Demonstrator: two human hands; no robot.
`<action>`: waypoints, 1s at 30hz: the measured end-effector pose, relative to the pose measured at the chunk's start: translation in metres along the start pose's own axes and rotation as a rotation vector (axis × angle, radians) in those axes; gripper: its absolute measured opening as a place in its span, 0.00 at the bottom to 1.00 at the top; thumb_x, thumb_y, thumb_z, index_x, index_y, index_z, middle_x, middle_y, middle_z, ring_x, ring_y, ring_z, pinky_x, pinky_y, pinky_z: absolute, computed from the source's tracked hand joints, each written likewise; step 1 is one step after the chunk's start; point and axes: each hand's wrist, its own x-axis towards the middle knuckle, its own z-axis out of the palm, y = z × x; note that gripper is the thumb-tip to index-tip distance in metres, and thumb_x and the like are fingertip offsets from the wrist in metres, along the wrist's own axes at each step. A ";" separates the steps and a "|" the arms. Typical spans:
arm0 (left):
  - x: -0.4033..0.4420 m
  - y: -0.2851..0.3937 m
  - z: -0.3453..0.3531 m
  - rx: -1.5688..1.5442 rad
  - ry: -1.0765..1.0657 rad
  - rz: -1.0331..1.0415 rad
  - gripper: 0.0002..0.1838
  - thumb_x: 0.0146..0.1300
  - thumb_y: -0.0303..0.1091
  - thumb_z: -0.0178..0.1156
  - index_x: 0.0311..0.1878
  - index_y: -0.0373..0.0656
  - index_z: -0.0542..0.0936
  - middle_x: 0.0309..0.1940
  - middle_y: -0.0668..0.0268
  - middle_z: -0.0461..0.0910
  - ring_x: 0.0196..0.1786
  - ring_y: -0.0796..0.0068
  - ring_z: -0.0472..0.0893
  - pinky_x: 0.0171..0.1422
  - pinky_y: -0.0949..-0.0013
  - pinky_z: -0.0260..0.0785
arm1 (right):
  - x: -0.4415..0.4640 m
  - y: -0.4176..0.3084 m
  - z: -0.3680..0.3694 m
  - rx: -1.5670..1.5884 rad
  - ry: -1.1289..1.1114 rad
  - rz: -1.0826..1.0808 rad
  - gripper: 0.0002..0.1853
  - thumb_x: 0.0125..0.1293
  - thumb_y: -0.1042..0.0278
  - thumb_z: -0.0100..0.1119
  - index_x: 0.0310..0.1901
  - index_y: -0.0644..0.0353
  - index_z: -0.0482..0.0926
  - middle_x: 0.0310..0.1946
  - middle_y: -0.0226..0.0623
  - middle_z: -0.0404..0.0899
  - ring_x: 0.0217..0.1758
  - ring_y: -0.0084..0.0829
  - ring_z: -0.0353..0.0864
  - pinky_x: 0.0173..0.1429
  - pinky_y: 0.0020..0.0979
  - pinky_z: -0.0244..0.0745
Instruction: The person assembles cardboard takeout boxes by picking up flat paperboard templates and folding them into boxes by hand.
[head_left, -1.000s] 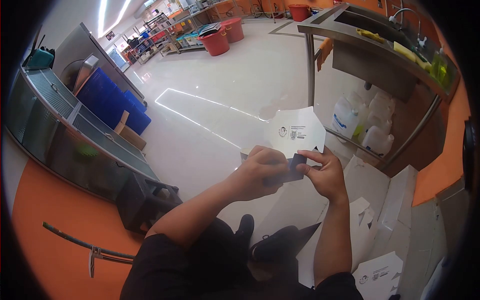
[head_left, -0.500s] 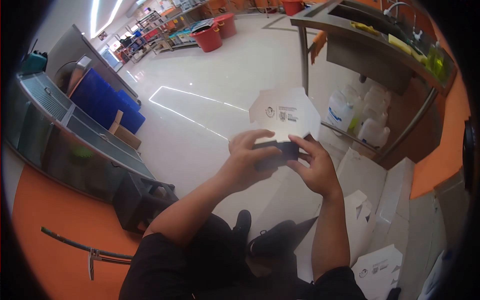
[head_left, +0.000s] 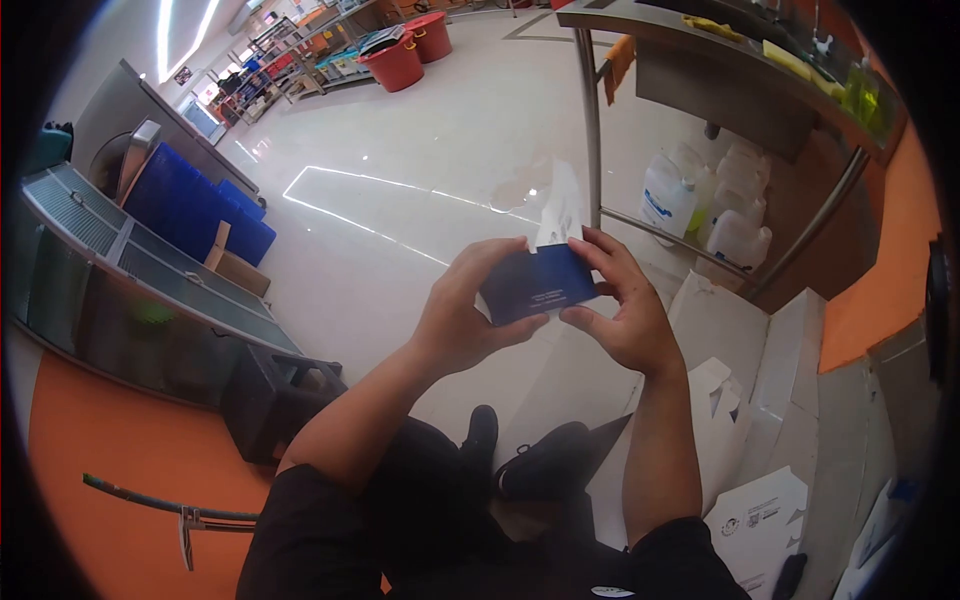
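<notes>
Between my hands is a small cardboard box [head_left: 537,283], dark blue outside with fine pale print on the side facing me. Its white flap [head_left: 561,210] stands up at the far edge, seen nearly edge-on. My left hand [head_left: 468,295] grips the left end, thumb along the lower edge. On the right end, my right hand [head_left: 622,300] has its fingers over the top and its thumb below. A flat white printed cardboard sheet [head_left: 757,525] lies at lower right, with more white cardboard [head_left: 715,400] above it.
To the right stands a steel sink table [head_left: 700,80] with plastic jugs [head_left: 735,200] beneath. On the left are a glass-topped cabinet [head_left: 160,260], blue bins [head_left: 195,205] and a black stool [head_left: 275,395]. Red tubs [head_left: 393,65] sit far back.
The box has turned so its blue printed side faces me. Its white flap, broad to view before, now shows almost edge-on. My left hand has shifted slightly left along the box.
</notes>
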 end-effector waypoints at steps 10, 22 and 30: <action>-0.001 -0.001 0.000 0.025 -0.121 0.001 0.41 0.51 0.37 0.84 0.68 0.42 0.76 0.60 0.55 0.81 0.60 0.57 0.83 0.62 0.59 0.80 | -0.002 -0.003 -0.003 -0.082 -0.054 0.021 0.44 0.50 0.65 0.85 0.71 0.53 0.75 0.75 0.49 0.64 0.68 0.44 0.78 0.62 0.39 0.82; -0.003 -0.004 0.001 0.109 -0.192 -0.029 0.45 0.49 0.41 0.84 0.71 0.46 0.75 0.66 0.57 0.76 0.72 0.53 0.73 0.75 0.53 0.68 | -0.001 -0.007 -0.003 -0.164 -0.049 0.071 0.42 0.46 0.71 0.85 0.66 0.55 0.77 0.73 0.51 0.65 0.64 0.44 0.81 0.61 0.40 0.84; -0.008 0.035 0.040 0.152 0.354 0.213 0.47 0.53 0.38 0.80 0.76 0.45 0.67 0.75 0.48 0.63 0.78 0.45 0.60 0.81 0.46 0.52 | -0.013 -0.053 -0.032 -0.179 0.394 0.010 0.40 0.49 0.83 0.79 0.67 0.58 0.73 0.67 0.42 0.73 0.64 0.44 0.80 0.59 0.37 0.86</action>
